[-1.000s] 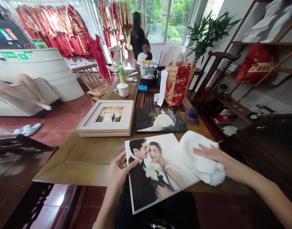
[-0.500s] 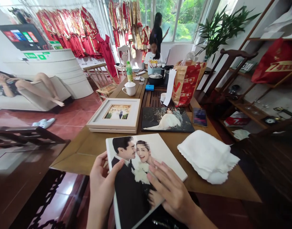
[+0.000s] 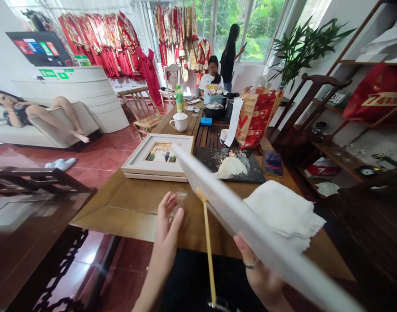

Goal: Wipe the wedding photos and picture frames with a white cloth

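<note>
Left hand [image 3: 166, 236] is empty, its fingers loosely parted above the near edge of the brown wooden worktop [image 3: 127, 203], apart from everything else. Right hand [image 3: 261, 271], with a dark ring on one finger, grasps a thin white rectangular panel [image 3: 232, 212] by its lower side. The panel is blurred, tilted and seen nearly edge-on, slanting from upper left to lower right above the worktop. A narrow yellow strip [image 3: 208, 247] runs down between the hands from beside the panel; whether it is attached cannot be told.

Beyond the panel's upper end lie a pale wooden picture frame with a white mat [image 3: 138, 159], on the left, and a dark rectangular wedding photograph [image 3: 246, 169], partly covered from view. A folded white cloth [image 3: 279, 206] lies to the right, behind the panel. Farther back stand a white lidded cup [image 3: 179, 123] and a red-and-brown paper bag [image 3: 255, 119].
</note>
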A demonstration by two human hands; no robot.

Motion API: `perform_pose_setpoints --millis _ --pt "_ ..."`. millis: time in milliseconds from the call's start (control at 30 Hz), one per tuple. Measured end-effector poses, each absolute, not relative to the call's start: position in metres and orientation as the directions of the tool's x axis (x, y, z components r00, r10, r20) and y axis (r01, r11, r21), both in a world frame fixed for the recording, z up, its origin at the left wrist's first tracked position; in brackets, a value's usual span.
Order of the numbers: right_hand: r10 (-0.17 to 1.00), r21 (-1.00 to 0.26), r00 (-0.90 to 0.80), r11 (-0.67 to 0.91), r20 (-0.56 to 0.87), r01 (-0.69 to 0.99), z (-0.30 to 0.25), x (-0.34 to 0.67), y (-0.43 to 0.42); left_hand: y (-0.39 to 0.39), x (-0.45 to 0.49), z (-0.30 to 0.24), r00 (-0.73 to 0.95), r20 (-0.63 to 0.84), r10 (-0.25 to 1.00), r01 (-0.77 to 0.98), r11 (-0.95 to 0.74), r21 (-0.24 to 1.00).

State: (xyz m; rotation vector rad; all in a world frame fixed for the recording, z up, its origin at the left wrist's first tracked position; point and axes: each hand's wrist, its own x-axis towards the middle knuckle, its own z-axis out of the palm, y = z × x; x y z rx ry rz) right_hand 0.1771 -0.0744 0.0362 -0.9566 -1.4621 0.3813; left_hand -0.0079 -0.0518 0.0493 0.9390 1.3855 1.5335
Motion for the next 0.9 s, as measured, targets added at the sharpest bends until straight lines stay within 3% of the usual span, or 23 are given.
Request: perform_pose_setpoints --millis 67,133,300,433,500,633,767,833,900 --pt "0.757 -0.868 0.426 0.421 0.496 0.263 0.04 0.165 -0.079 -0.049 0.001 0.036 -0.354 -0.05 0.934 -0.142 -0.001 0.99" --pt "0.794 -0.944 0.518 0.314 0.318 0.097 0.04 0.153 -0.08 -0.048 0.009 0.029 -0.26 -0.119 0.958 -0.253 0.051 0.966" --pt "0.904 -0.968 0.408 0.202 0.126 -0.15 0.033 0.139 -0.074 -0.053 0.016 0.028 -0.296 -0.305 0.905 -0.484 0.133 0.865" --pt "0.963 -0.928 0.262 0.042 -0.061 -0.371 0.023 0.154 -0.076 -0.054 0.0 0.033 -0.385 -0.379 0.842 -0.449 0.188 0.873" --pt "0.97 -0.923 0.231 0.018 -0.078 -0.385 0.017 0.171 -0.079 -0.054 -0.013 0.039 -0.384 -0.354 0.853 -0.377 0.205 0.903" --pt "0.924 -0.979 0.381 0.069 -0.01 -0.194 0.006 0.214 -0.09 -0.054 -0.041 0.052 -0.371 -0.367 0.853 -0.244 0.292 0.925" --pt "0.779 -0.962 0.571 0.162 0.261 0.219 0.009 0.264 -0.096 -0.054 -0.059 0.063 -0.354 -0.414 0.839 -0.136 0.391 0.91" --pt "0.736 -0.857 0.512 0.181 0.443 0.483 0.013 0.293 -0.093 -0.051 -0.062 0.066 -0.337 -0.401 0.852 -0.095 0.393 0.915" --pt "0.809 -0.618 0.232 0.195 0.541 0.761 0.015 0.324 -0.086 -0.048 -0.062 0.067 -0.315 -0.389 0.866 -0.067 0.389 0.919"
